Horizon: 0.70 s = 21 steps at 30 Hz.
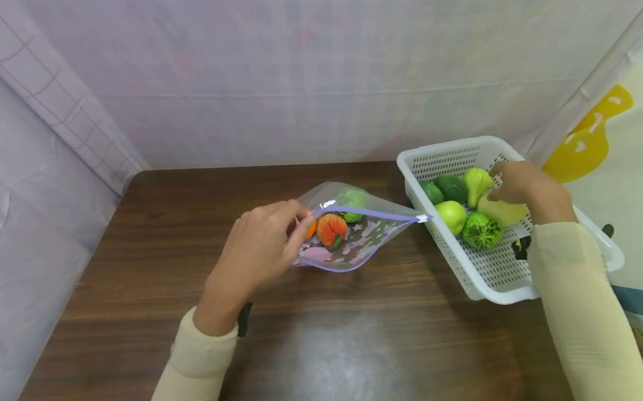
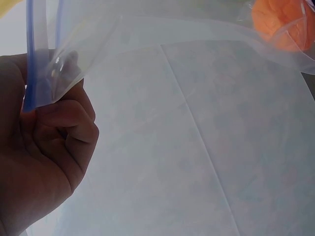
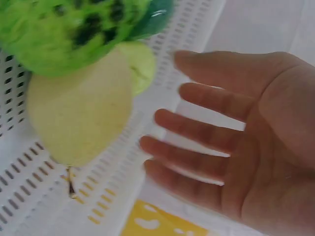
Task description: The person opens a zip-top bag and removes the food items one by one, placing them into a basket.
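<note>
My left hand (image 1: 256, 245) pinches the left end of the mouth of a clear zip bag (image 1: 374, 234) with a purple seal and a white slider. In the bag lie a pumpkin-like orange piece (image 1: 331, 230), another orange piece partly behind my fingers, and a green leafy-looking ball (image 1: 353, 204). Over the right side of a white slotted basket (image 1: 517, 296) is my right hand (image 1: 530, 190). In the right wrist view its fingers (image 3: 197, 125) are spread and hold nothing, close beside a pale yellow-green pear (image 3: 81, 110) with a brown stem.
Also in the basket are a green apple (image 1: 452, 216), a green ball with dark markings (image 1: 481, 231), a light green bulbous vegetable (image 1: 477, 184) and dark green pieces (image 1: 451, 188). The brown wooden table (image 1: 313, 356) meets a pale cloth wall (image 1: 308, 66) behind.
</note>
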Available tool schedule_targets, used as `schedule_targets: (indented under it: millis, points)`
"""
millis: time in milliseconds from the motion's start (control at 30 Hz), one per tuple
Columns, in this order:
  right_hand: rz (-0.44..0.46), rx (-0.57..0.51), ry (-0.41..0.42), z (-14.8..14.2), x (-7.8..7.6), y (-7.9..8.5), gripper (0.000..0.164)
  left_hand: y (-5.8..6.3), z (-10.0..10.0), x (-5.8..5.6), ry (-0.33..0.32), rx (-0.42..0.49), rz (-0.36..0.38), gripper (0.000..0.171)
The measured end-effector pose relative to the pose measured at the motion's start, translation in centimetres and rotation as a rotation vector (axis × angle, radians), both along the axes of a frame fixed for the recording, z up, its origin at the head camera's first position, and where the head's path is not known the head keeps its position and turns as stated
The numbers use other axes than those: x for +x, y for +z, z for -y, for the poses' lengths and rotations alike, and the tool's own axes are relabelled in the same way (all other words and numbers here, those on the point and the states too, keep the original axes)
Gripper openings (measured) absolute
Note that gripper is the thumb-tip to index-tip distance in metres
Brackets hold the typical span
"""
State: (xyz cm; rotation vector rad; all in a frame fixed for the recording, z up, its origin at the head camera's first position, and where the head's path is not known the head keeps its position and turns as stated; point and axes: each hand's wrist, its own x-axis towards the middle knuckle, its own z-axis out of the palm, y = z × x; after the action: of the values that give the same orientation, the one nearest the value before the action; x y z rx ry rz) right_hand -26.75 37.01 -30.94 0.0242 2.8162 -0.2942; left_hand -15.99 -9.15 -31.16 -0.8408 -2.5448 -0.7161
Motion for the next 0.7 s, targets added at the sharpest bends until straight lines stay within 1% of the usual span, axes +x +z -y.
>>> schedule_targets:
  millis: [133,233,300,400,500,533,600,633,700]
  points:
    - [-0.173,-0.02,0.058,0.9,-0.4,0.8,0.054,0.1,0.0,0.0,0.0,-0.005,-0.004,0.013]
    - [-0.313,-0.033,0.081,2.0,-0.3,1.9,0.048,0.2,0.0,0.0,0.0,-0.004,-0.009,0.013]
    - [-0.405,-0.055,0.075,3.0,0.1,2.7,0.047,0.2,0.0,-0.1,-0.001,-0.003,-0.012,0.012]
    - [-0.563,-0.096,0.078,4.9,1.0,4.2,0.044,0.2,0.0,-0.2,-0.006,0.002,-0.018,0.012]
    - [-0.758,-0.132,0.122,7.1,2.4,5.7,0.038,0.2,-0.1,-0.2,-0.013,0.007,-0.03,0.012]
    - [-0.83,-0.146,0.15,8.0,2.9,6.3,0.035,0.2,-0.1,-0.2,-0.013,0.009,-0.034,0.012]
    - [-0.979,-0.175,0.239,9.8,3.9,7.0,0.028,0.2,-0.1,-0.2,-0.012,0.015,-0.04,0.011]
    - [-1.056,-0.196,0.293,10.7,4.5,7.3,0.024,0.2,-0.1,-0.2,-0.011,0.015,-0.043,0.011]
    - [-1.166,-0.235,0.408,12.5,5.6,7.7,0.019,0.2,-0.1,-0.2,-0.01,0.015,-0.045,0.011]
